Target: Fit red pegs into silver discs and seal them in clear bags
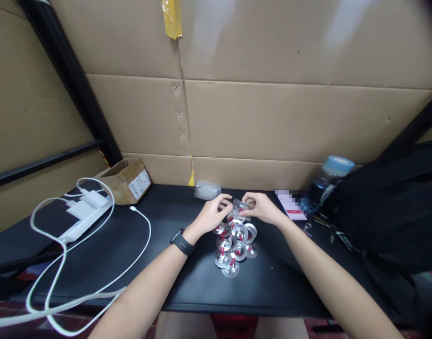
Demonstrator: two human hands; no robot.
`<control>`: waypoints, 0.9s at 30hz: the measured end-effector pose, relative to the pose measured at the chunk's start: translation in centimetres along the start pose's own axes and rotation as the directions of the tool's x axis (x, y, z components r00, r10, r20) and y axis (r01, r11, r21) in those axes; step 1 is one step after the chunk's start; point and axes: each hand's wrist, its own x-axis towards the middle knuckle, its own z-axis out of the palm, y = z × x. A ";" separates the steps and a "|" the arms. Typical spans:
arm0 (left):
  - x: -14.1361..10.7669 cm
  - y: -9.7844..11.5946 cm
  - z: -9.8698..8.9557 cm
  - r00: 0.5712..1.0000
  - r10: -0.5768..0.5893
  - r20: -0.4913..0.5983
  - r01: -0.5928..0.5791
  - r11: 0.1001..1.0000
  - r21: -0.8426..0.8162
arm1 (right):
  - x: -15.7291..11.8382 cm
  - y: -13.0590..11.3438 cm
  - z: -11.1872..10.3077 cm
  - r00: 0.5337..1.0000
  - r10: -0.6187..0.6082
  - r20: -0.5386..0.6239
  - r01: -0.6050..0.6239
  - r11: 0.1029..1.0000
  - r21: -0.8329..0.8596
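While a white power strip lies near the left edge of the tabletop, your left hand curls its fingers part open beside 1 clear bag; I can't tell if they touch it. Shiny discs sit piled around the tabletop's middle. Your right hand pinches that bag toward the back edge, left of 1 phone.

Clock centred on the finger cymbals, piled on the table: left hand at 11, right hand at 1, plastic bag between them at 12. Further out at 11, plastic packaging near the cardboard wall. Cardboard box at 10, power strip at 9, charging cable between strip and pile. Smartphone at 2, bottle just beyond, backpack at 3
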 end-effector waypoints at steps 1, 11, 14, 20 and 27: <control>-0.2 0.1 0.4 0.998 0.001 0.058 0.001 1.000 -0.026 | -0.5 -0.4 0.2 1.000 0.004 0.000 -0.004 0.999 0.038; -1.1 1.6 1.0 0.978 0.059 0.202 -0.055 0.998 -0.025 | -2.3 0.4 1.1 0.992 0.086 -0.089 -0.062 0.967 0.245; -0.9 2.1 0.9 0.983 0.053 0.176 -0.045 0.998 -0.047 | -2.5 -0.4 1.3 0.989 0.014 -0.149 0.023 0.970 0.244; -0.4 0.7 1.4 1.000 0.004 -0.005 -0.004 1.000 -0.008 | -2.3 -0.2 1.7 0.963 0.025 -0.268 0.063 0.947 0.315; -0.2 -0.1 1.3 0.960 0.062 -0.273 -0.045 0.997 0.069 | -1.3 1.7 2.2 0.957 0.052 -0.285 0.055 0.934 0.354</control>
